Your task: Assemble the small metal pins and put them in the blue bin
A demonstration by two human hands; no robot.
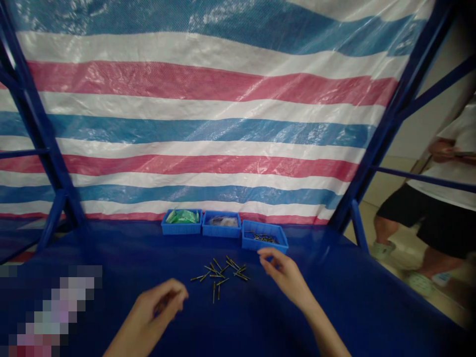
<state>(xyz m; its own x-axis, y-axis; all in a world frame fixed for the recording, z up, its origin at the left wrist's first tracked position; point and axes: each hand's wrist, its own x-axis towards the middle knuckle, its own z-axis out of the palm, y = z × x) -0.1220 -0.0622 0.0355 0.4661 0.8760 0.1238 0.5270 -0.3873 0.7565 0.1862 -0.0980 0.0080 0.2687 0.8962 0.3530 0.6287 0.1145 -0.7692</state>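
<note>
A loose scatter of thin metal pieces [219,272], gold-brown at one end and silvery at the other and looking like drill bits, lies on the blue table. My left hand [158,310] hovers at the near left of them, its fingers curled in towards the thumb. A small brownish spot shows inside that curl, too unclear to name. To the right of the scatter, my right hand [280,272] is raised just in front of the right blue bin [266,243]. Its fingers are bent, with a gap to the thumb and nothing visible between. Similar metal pieces [264,238] lie inside this bin.
Left of that bin stand a middle blue bin [222,230] with clear plastic bags and a left one [182,228] with green packets. A striped tarp [208,129] hangs behind, between blue frame posts [386,134]. Beyond the right edge stands a person [442,198].
</note>
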